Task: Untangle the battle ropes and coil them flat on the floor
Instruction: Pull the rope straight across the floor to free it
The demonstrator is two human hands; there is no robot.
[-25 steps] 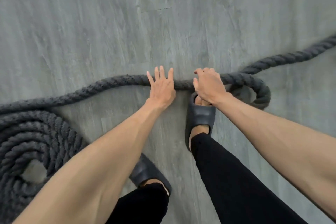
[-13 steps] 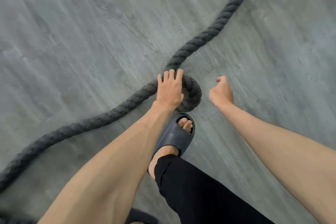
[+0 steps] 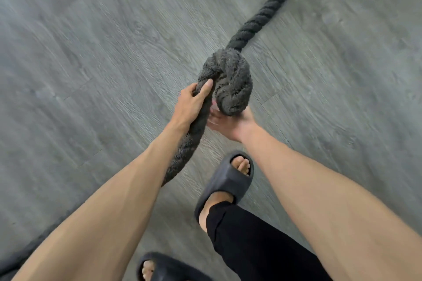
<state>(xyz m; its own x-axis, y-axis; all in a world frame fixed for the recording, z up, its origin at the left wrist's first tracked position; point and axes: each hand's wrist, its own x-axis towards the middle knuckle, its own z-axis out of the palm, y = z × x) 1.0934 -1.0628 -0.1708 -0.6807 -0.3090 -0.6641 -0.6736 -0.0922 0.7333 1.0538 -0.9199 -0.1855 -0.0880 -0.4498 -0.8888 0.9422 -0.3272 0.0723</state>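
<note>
Over the grey plank floor [image 3: 91,52], your hands meet at a bulky knot [image 3: 230,80] in the battle rope [image 3: 258,23]. Left hand [image 3: 191,107] grips the strand just below the knot, thumb laid along it. Right hand [image 3: 228,123] sits palm-up under the knot, touching it; fingers blurred, grip cannot be told. Rope runs off toward top right. Dark slide sandal [image 3: 225,181] below.

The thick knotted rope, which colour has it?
The thick twisted rope is dark charcoal grey, seen best in head view.

Right hand [image 3: 230,124] fingers [image 3: 213,118] blurred, partly hidden under knot [image 3: 228,80] (motion smear); rope [image 3: 267,10] cut off at top edge.
</note>
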